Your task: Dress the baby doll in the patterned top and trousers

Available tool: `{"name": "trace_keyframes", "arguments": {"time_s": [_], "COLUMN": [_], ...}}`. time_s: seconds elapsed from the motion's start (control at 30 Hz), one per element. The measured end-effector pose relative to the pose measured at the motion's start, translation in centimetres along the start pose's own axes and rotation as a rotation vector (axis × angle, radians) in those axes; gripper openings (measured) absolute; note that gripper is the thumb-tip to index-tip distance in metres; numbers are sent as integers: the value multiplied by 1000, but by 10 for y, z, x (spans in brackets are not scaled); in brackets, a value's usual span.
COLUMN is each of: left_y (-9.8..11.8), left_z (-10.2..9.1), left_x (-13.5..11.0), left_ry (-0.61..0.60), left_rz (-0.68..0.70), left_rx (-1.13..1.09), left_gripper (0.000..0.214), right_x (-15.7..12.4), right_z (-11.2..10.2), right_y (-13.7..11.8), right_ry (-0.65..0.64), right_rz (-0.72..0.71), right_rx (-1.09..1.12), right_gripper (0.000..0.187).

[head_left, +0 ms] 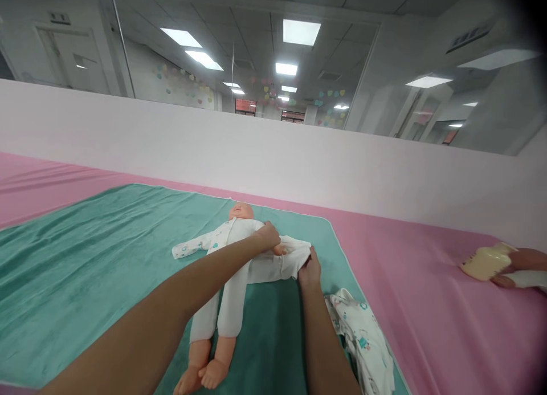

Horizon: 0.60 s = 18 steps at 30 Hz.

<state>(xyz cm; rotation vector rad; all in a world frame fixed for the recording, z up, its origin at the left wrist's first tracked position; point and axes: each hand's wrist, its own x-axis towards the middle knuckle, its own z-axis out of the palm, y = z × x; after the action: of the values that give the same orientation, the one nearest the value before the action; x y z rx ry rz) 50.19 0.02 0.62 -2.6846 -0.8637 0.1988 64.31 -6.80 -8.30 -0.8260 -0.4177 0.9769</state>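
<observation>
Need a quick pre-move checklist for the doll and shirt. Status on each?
1. Doll on its back on the blanket: ok.
2. Right hand holding the shirt: ok.
3. What the left hand grips: cannot tell, its underside is hidden.
4. Doll's small hand, between both hands, covered by cloth: not ok, bare.
5. Loose clothes apart from the shirt: ok.

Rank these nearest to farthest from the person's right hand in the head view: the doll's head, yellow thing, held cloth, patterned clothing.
From the right hand:
1. Held cloth, in its grip.
2. Patterned clothing, lower right.
3. Doll's head, upper left.
4. Yellow thing, far right.
</observation>
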Motion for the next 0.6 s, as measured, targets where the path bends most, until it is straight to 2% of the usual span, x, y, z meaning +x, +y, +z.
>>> {"name": "trace_keyframes", "arguments": {"time_s": [0.1,0.23,0.4,0.5,0.6], "left_y": [4,3,8,7,-5], "left_z": [5,1,0,3,2], "left_x": [4,8,11,9,4], "left_ry": [-16,-4,57,75,70], "left_rz": [-15,-85,-178,-168,-128], "left_rx": [-11,-20,-76,-144,-222], "left_gripper": [11,10,24,33,52], "right_x": [-4,-13,-32,-42,-52], "right_z": [2,8,22,30,36], "right_y": [-5,-12,-12,-12,-15], "right_ry": [-31,-172,-294,-328,-426], "right_rz": [41,93,102,74,99], "right_rx": [76,19,-126,-135,-116], "right_gripper": [37,42,52,49,49]}}
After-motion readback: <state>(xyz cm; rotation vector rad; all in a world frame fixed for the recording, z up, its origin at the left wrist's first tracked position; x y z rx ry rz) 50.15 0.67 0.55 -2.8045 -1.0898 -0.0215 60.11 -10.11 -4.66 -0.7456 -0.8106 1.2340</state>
